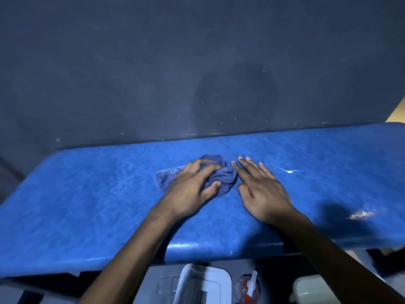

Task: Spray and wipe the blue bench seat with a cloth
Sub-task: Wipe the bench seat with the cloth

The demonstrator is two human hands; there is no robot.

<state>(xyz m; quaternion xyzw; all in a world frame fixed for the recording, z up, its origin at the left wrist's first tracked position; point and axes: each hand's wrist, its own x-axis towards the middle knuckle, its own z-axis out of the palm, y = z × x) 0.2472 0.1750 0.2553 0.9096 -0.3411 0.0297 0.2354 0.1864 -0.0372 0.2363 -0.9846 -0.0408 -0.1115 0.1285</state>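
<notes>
the blue bench seat [92,200] runs across the view with its back edge against a dark wall [153,62]. about midway along the seat, nearer the back edge than the front, lies the cloth [221,176], a bluish-purple rag bunched into a wad, with a flatter part of it trailing toward the seat's left end. the left hand [192,189] sits on top of the wad, its fingers curled over the bunched fabric and the thumb pressing in from the near side, so it grips the cloth against the seat. the right hand [260,189] lies just beside the cloth on its right, fingers straight and a little spread, palm down on the vinyl (the index fingertip is close to the wad; whether it touches is unclear). a thin white streak [287,170] marks the seat further toward its right end. below the front edge, on the floor, stand a white container [206,284] and a spray bottle [249,288] with a red part.
</notes>
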